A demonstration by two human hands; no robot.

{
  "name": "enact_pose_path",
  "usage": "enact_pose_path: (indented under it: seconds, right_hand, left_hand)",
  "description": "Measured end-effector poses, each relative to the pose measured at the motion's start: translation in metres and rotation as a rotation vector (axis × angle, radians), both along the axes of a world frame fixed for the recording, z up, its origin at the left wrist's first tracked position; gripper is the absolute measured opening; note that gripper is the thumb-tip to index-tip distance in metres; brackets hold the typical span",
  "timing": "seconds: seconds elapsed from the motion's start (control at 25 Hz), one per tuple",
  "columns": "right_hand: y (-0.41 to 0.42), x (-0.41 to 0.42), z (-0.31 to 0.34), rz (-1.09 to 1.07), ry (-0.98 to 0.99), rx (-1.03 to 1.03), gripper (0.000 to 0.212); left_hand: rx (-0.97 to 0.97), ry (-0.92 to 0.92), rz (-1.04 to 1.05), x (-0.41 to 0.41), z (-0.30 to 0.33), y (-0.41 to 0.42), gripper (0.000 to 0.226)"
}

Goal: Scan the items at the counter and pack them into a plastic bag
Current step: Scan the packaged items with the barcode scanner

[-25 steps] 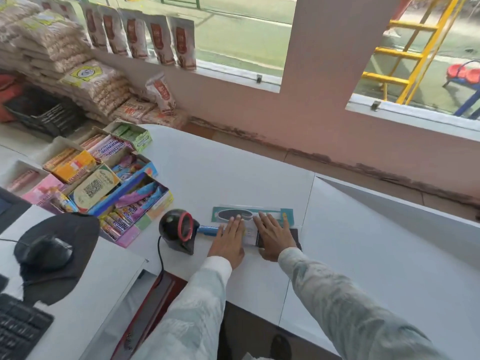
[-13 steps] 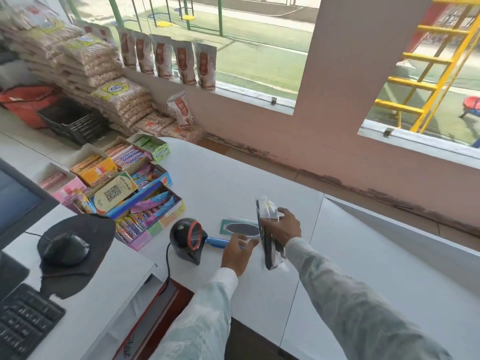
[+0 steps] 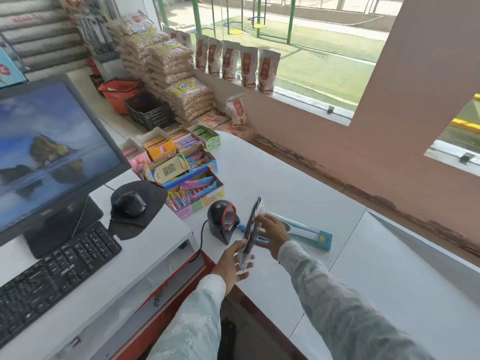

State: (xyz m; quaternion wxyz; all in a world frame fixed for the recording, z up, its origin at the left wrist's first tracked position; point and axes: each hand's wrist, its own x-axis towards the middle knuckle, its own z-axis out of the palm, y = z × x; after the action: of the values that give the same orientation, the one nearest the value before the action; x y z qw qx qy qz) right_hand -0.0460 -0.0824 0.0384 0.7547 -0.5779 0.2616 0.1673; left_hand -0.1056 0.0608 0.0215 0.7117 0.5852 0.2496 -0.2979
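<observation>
Just in front of the scanner (image 3: 224, 221), above the white tabletop (image 3: 285, 183), a thin flat packet (image 3: 251, 231) stands almost on edge, its dark face turned toward the scanner's red-ringed window. Both hands hold it: the left hand (image 3: 232, 266) cups the lower end with fingers curled under the clear wrapper, and the right hand (image 3: 271, 233) pinches the upper middle from the far side, thumb and fingers closed on the sheet. Seen edge-on, it looks like a slim card-backed blister or sleeve in glossy film, so it is probably very light, fairly stiff along its length yet easy to bend or crease if squeezed in the middle. The film likely makes it slick, and a pinch on the plastic alone could let it slide; gripping by the two ends or along the card edges, as now, seems the safest hold and leaves the printed face free for the beam. Behind the right hand, a second long item (image 3: 304, 231) in blue-green packaging lies flat on the tabletop, close to the scanner. No plastic bag is visible anywhere.
</observation>
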Motion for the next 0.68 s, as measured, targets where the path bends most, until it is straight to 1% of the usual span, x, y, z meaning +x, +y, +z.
enact_pose_path:
  seconds: [0.08,0.16,0.2,0.24,0.28,0.32,0.36,0.4,0.44,0.48,0.52,0.56,0.6,0.68]
  right_hand:
    - [-0.002,-0.001,0.006,0.019,-0.004,-0.006,0.029]
    - [-0.011,-0.005,0.013,0.022,-0.023,-0.071,0.022]
    - [-0.018,-0.008,0.014,0.025,-0.040,-0.152,0.019]
    - [-0.029,-0.014,0.014,0.035,-0.080,-0.287,0.022]
    - [-0.044,-0.024,0.013,0.085,-0.139,-0.487,0.029]
    - [-0.062,-0.036,0.009,0.189,-0.192,-0.731,0.039]
    - [-0.079,-0.049,0.001,0.352,-0.216,-0.986,0.052]
    - [-0.098,-0.064,-0.010,0.532,-0.207,-1.195,0.065]
    - [-0.114,-0.078,-0.021,0.695,-0.191,-1.332,0.074]
    - [-0.127,-0.093,-0.031,0.813,-0.172,-1.407,0.078]
    - [-0.135,-0.104,-0.039,0.879,-0.150,-1.443,0.077]
    - [-0.139,-0.112,-0.042,0.877,-0.150,-1.465,0.076]
    - [-0.140,-0.115,-0.046,0.832,-0.162,-1.486,0.075]
    - [-0.134,-0.111,-0.047,0.704,-0.245,-1.548,0.072]
  left_hand:
    - [-0.007,-0.008,0.006,-0.003,0.003,-0.004,0.044]
    - [0.009,-0.022,-0.041,-0.003,0.003,-0.012,0.041]
    - [0.041,-0.036,-0.075,0.000,0.002,-0.016,0.041]
    - [0.097,-0.057,-0.098,0.003,0.002,-0.022,0.040]
    - [0.198,-0.098,-0.117,0.007,0.000,-0.029,0.038]
    - [0.366,-0.174,-0.147,0.012,-0.005,-0.035,0.035]
    - [0.594,-0.279,-0.227,0.017,-0.011,-0.039,0.032]
    - [0.830,-0.407,-0.346,0.021,-0.017,-0.043,0.032]
    - [1.017,-0.554,-0.452,0.025,-0.022,-0.045,0.034]
    - [1.142,-0.700,-0.529,0.030,-0.026,-0.048,0.039]
    - [1.225,-0.823,-0.580,0.037,-0.030,-0.049,0.044]
    - [1.287,-0.919,-0.637,0.046,-0.037,-0.050,0.049]
    - [1.345,-0.971,-0.699,0.056,-0.042,-0.049,0.053]
    - [1.427,-0.957,-0.794,0.074,-0.050,-0.044,0.057]
